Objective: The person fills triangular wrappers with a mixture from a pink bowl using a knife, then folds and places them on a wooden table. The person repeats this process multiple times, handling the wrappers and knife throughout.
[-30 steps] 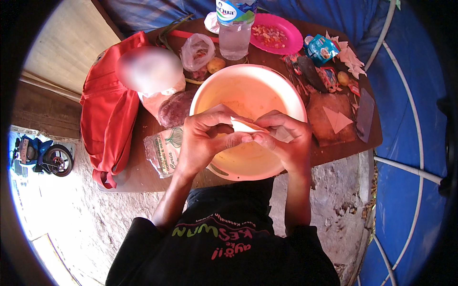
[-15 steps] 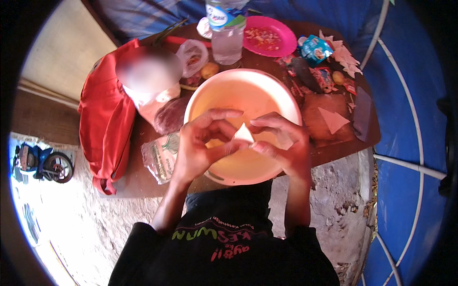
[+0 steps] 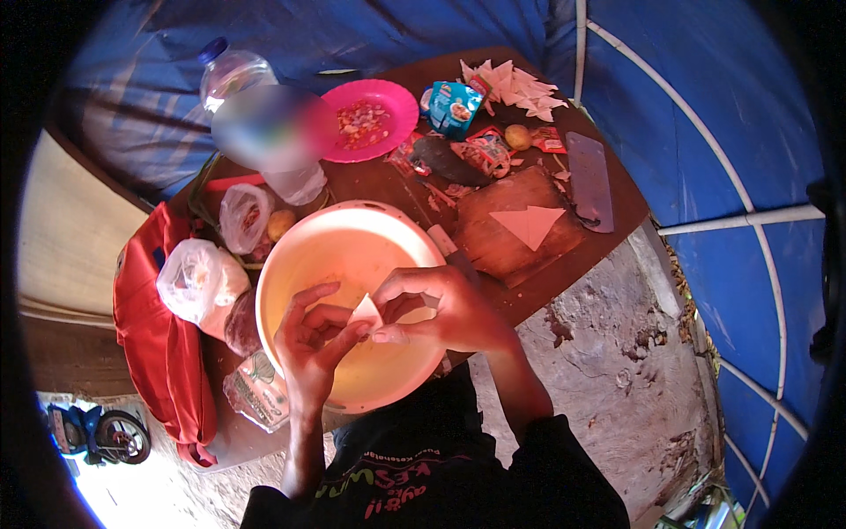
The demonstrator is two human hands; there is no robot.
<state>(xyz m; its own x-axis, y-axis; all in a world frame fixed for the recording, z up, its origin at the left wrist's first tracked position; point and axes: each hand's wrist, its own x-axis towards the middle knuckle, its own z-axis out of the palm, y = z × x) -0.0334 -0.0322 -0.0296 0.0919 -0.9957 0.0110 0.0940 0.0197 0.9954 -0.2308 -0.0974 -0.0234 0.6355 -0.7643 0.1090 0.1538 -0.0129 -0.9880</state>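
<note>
Wrapper (image 3: 366,311), small pale triangle, is pinched between my left hand (image 3: 310,339) and right hand (image 3: 441,309) over the bowl (image 3: 291,264) at the near table (image 3: 529,273) edge. I would press corners evenly, avoiding tears.

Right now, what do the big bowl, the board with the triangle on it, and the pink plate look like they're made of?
The big bowl looks like smooth, pale orange plastic: an even, slightly glossy wall. The board seems to be worn brown wood, matte and scuffed. The pink plate is probably plastic, judging by its bright uniform colour. The pale triangle looks like thin dough or paper; I can't tell which.
</note>
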